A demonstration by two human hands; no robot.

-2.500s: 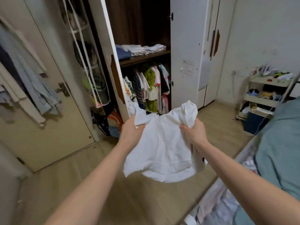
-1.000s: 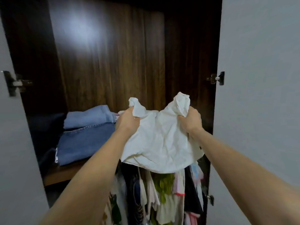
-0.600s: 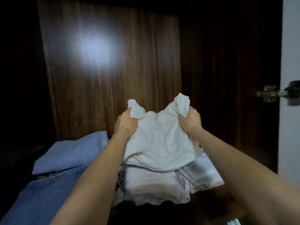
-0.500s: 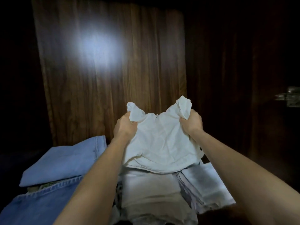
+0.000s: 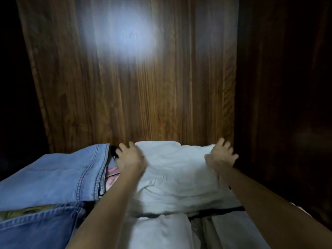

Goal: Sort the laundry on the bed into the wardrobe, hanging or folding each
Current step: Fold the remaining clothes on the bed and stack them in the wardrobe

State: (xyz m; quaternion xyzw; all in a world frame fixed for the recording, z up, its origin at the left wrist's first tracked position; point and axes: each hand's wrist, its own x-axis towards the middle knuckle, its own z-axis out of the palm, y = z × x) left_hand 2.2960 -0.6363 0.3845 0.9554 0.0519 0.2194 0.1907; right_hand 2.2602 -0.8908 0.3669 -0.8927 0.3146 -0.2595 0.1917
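A white garment (image 5: pixel 177 178) lies spread across the middle of the frame, on top of a stack of folded white clothes (image 5: pixel 161 232) that shows along the bottom edge inside the wardrobe. Both hands rest at its far corners, near the wood back panel (image 5: pixel 136 97) that fills the upper centre of the picture.

The left hand (image 5: pixel 130 158), just left of centre, lies palm down on the garment's far left corner with its fingers extended and loose, gripping nothing. The right hand (image 5: pixel 221 154), right of centre, lies on the far right corner with its fingers spread apart, likewise released. Both forearms run in from the bottom of the frame.

Folded blue jeans (image 5: pixel 53 178) lie at the lower left, just beside the white garment, with a darker denim piece (image 5: pixel 36 229) below them in the bottom left corner. A strip of pink cloth (image 5: pixel 112 177) shows in the gap between the jeans and the left forearm. A pale patch of light falls on the back panel at the upper centre. The far left and right sides of the frame are dark.
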